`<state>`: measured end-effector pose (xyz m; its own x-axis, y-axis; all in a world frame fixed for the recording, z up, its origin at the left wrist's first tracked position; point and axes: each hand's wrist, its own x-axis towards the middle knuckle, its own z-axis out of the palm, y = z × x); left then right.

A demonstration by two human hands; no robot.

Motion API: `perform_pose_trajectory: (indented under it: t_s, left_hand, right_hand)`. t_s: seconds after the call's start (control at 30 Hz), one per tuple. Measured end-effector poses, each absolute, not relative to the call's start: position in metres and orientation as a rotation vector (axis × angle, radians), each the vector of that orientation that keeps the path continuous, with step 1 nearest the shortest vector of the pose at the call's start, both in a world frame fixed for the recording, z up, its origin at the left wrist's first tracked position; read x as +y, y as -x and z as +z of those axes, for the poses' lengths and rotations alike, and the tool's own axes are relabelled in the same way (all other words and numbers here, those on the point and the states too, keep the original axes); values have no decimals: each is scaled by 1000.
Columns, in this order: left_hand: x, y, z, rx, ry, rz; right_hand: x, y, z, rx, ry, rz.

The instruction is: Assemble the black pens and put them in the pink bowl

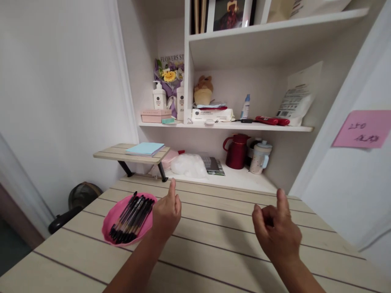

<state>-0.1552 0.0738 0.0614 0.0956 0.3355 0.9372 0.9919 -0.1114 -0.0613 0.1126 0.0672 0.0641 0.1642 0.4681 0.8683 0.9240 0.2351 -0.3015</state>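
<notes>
My left hand (166,211) is raised above the slatted table (210,248), beside a pink tray (106,221). Its index finger points up and away, the thumb is close by, and the other fingers are mostly hidden; I see nothing in it. In the tray lie several black-capped pens (132,217) in a loose bundle, apart from the hand. Over the table's right side hovers my right hand (278,232), index finger stretched out and thumb apart, with the rest curled. It holds nothing and touches nothing.
A small raised stand (106,152) bears blue paper pads (146,148) at the back left. Behind the table are a white plastic bag (189,166), a red jug (237,151) and a lidded cup (260,158). Shelves (269,127) above hold bottles, wipes and a plush toy (203,90).
</notes>
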Motion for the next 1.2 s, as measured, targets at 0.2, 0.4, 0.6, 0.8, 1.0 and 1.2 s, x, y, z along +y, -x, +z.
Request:
perform_pose_trajectory:
  t_s: [0.2,0.4,0.6,0.8,1.0,1.2]
  left_hand:
    - [68,153,60,-1447,1605,-795]
    - [64,152,65,-1481,1680,-763]
    - [64,152,65,-1503,1703,-775]
    - [63,152,65,-1482,1694,-769]
    - [64,152,65,-1464,1695,-780]
    - [63,147,62,-1538,1799,-784]
  right_hand:
    - [68,-111,63,-1578,1559,-622]
    - [74,-117,60,-1555,1618,-699]
    - [75,-117,57,-1569,1601,-712]
    - [75,-117,59,-1525,1606,-734]
    - [75,-118,57,-1556,1598,-728]
    - [73,-113,54,-1607,1615,-689]
